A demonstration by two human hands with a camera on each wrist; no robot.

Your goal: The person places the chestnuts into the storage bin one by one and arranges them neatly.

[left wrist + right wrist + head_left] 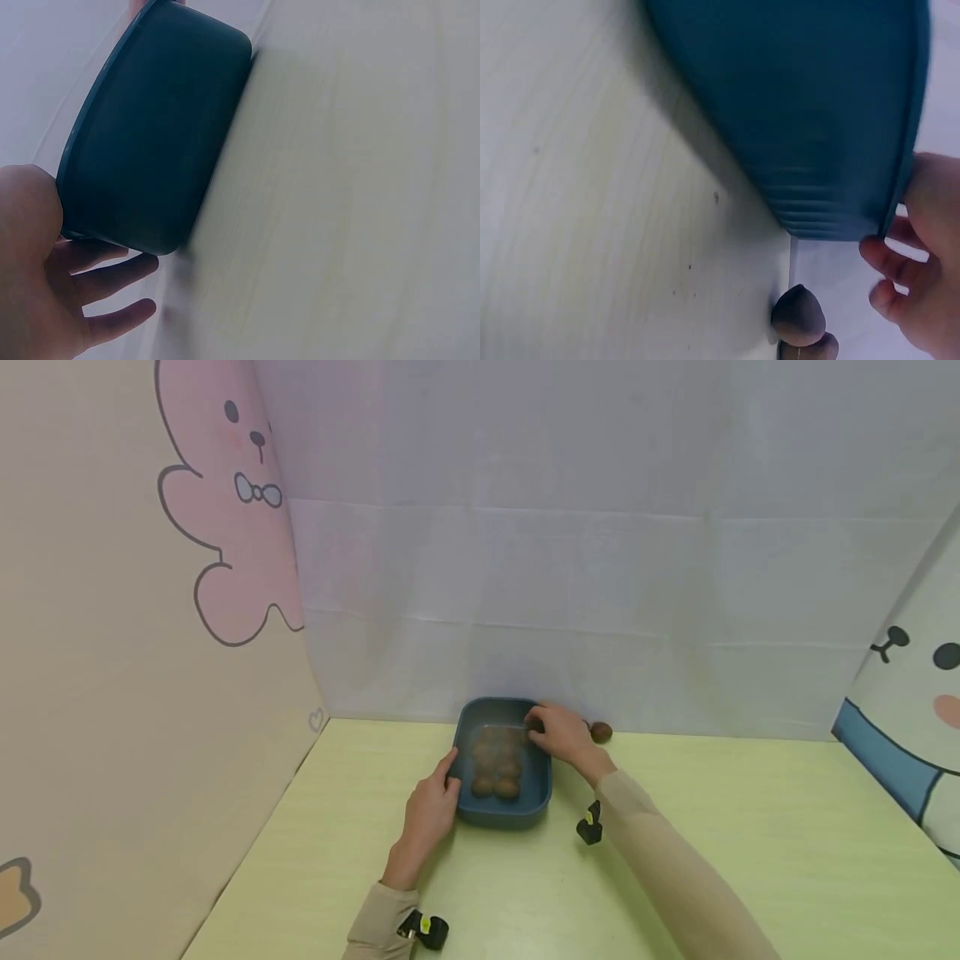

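Observation:
A dark blue plastic basin stands on the table against the back wall, with several brown, roundish, chestnut-like things lying inside in two rough columns. At its left rim is my left hand, holding the edge between thumb and fingers; in the left wrist view other fingers spread loosely beneath the basin's corner. My right hand reaches over the far right corner, thumb and forefinger round a dark brown roundish thing, partly hidden. Its other fingers bend outside the rim in the right wrist view.
Right of the basin, by the foot of the back wall, lie more brown roundish things, one with a pointed tip. A pale yellow-green table carries everything. White sheeting hangs behind, and a cartoon-printed panel borders the left.

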